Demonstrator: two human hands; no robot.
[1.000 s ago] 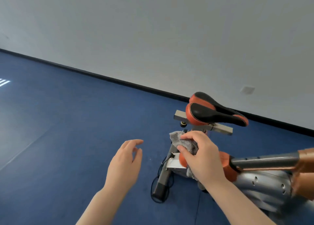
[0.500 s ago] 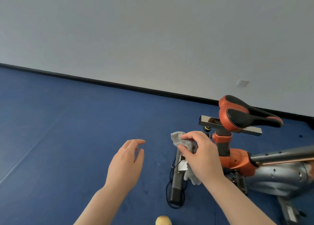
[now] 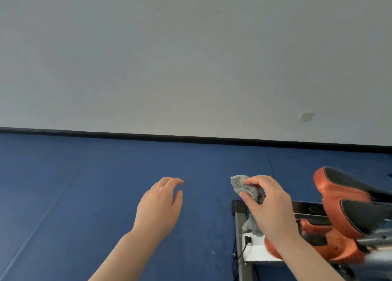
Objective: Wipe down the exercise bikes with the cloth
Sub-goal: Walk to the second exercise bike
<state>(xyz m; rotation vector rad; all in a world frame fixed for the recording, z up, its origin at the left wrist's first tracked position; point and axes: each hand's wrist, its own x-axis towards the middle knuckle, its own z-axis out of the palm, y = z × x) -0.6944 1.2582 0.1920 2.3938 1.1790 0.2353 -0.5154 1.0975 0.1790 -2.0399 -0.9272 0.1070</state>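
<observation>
An orange and grey exercise bike [image 3: 331, 244] stands at the lower right, partly cut off by the frame edge, with its orange and black saddle [image 3: 347, 198] blurred. My right hand [image 3: 269, 206] grips a bunched grey cloth [image 3: 246, 187] in the air above the bike's dark rear bar [image 3: 241, 221], left of the saddle; a tail of cloth hangs below my palm. My left hand [image 3: 161, 206] hovers over the floor to the left, fingers relaxed, holding nothing.
Blue floor [image 3: 106, 185] spreads to the left and ahead. A grey wall [image 3: 191, 58] with a black skirting strip [image 3: 148, 134] runs across the back. A black cable [image 3: 239, 255] trails by the bike's rear foot.
The view has swung left, so the bike has slid to the right edge. My right hand with the cloth has lifted off the bike frame. My left hand has kept its pose.
</observation>
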